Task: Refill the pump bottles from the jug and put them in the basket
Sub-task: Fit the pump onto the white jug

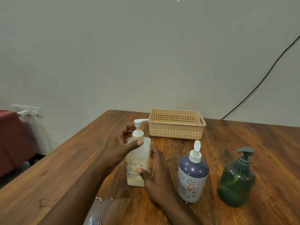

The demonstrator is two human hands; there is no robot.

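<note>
A translucent white pump bottle (138, 161) stands upright on the wooden table (65, 176). My left hand (121, 146) grips its shoulder just under the white pump collar, thumb in front. My right hand (155, 172) holds the bottle's lower body from the right, thumb on the label. To the right stand a purple-and-white flowered pump bottle (192, 176) and a dark green pump bottle (237, 179), both upright and untouched. A beige perforated basket (176, 132) sits behind them with nothing visible inside. A clear container (99, 211), perhaps the jug, shows at the bottom edge.
A black cable (259, 83) runs down the wall at the right to behind the table. A white wall socket (27, 110) and a dark red piece of furniture (14, 140) are off the table's left edge.
</note>
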